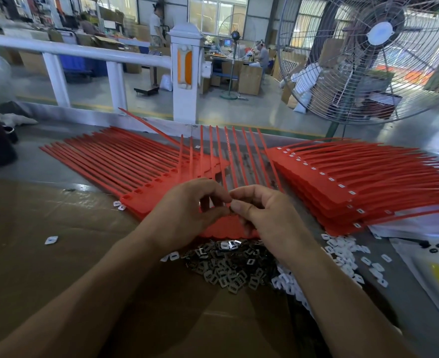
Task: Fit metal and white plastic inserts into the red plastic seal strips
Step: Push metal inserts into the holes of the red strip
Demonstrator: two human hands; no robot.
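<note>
Red plastic seal strips (125, 164) covered the far half of the brown cardboard-topped work surface (45, 228) in three groups: a flat fan at left with empty square sockets along its near edge, a stacked pile of red strips (368, 177) at right whose sockets showed white inserts, and a middle sheet of red strips (213, 156) lying under the hands with its tails pointing away. A large wire-caged floor fan (368, 55) stood far right, beyond a white railing (84, 51). Near the person, a heap of small dark metal inserts (228, 270) lay just below the middle sheet, with a scatter of white plastic inserts (347, 254) to its right. The left hand (187, 213) and right hand (262, 213) met over the middle sheet, fingers curled and fingertips touching; they seemed to pinch something tiny, but I could not tell what it was.
</note>
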